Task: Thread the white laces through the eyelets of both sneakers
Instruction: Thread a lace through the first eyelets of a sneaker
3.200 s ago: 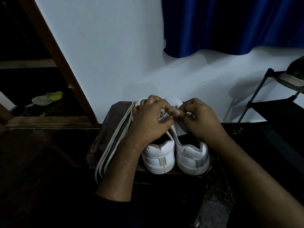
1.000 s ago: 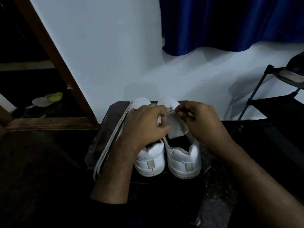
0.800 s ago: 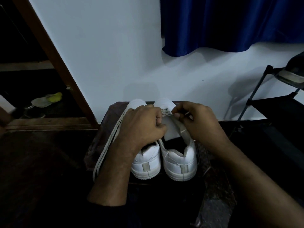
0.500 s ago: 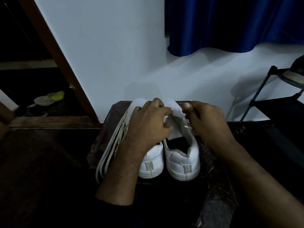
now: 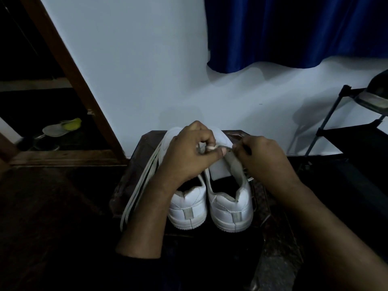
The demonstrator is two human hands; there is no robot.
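— Does anything hold something else here?
— The low dark stand [image 5: 134, 164] under both hands carries the two white sneakers side by side, heels toward the person. The left sneaker [image 5: 188, 208] lies beneath the left wrist; the right sneaker [image 5: 230, 206] lies between the two hands, its tongue showing just below the fingers. Inside each shoe only a dark opening can be seen.

— And the lace being worked?
— A short stretch of white lace [image 5: 220, 147] runs between the hands, above the front of the right sneaker. The left hand [image 5: 186, 156] has curled fingers and pinches the lace between thumb and forefinger. The right hand [image 5: 262, 158] is curled too, its fingertips nipping the other end of that stretch.

— Any other lace?
— Loose laces [image 5: 138, 190] trail along the stand's edge, just outside the left forearm, touching neither hand.

— Which eyelet is it at?
— The hands cover them; it cannot be told.
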